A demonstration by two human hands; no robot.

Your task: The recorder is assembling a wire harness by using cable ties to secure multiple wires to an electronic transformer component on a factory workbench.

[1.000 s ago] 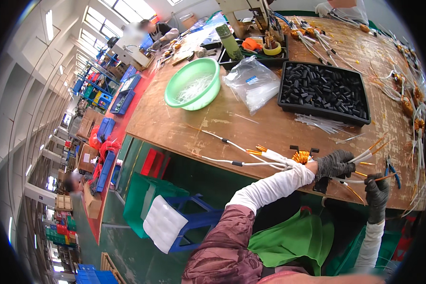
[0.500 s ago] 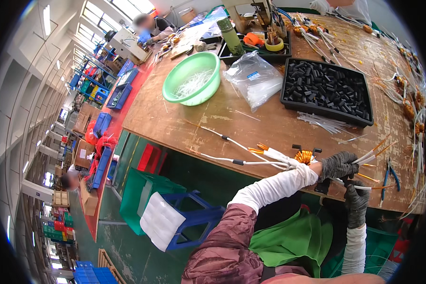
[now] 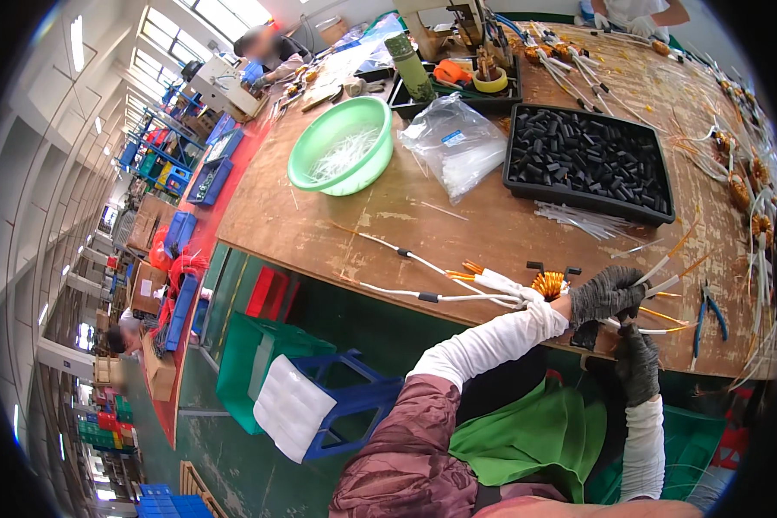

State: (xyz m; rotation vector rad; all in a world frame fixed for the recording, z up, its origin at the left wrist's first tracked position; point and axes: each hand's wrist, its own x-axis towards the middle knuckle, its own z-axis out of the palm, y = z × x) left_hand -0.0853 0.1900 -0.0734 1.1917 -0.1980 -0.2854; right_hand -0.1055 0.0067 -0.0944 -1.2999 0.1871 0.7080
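Note:
A copper-wound coil (image 3: 547, 285) with white-sleeved leads lies at the table's front edge, next to a black bracket (image 3: 540, 267). My left hand (image 3: 609, 293), in a dark grey knit glove, is closed round the leads on the coil's right. White sleeves and bare copper ends (image 3: 662, 274) fan out past its fingers. Just below, my gloved right hand (image 3: 637, 369) has its fingertips pinched at a lower white-sleeved lead (image 3: 652, 331); the fingers partly hide the contact. Two long white leads (image 3: 388, 292) with black sleeves stretch left from the coil.
Behind the coil stands a black tray (image 3: 665, 211) of short black tubes, beside a plastic bag (image 3: 453, 142) and a green basin (image 3: 363, 177) of white tubes. Blue-handled pliers (image 3: 708, 319) lie at right. A blue stool (image 3: 354, 397) is at lower left. Other people sit farther off.
The view has shifted slightly, so the table appears a little left and higher. My right hand has moved slightly against the lower lead; my left hand keeps its grip.

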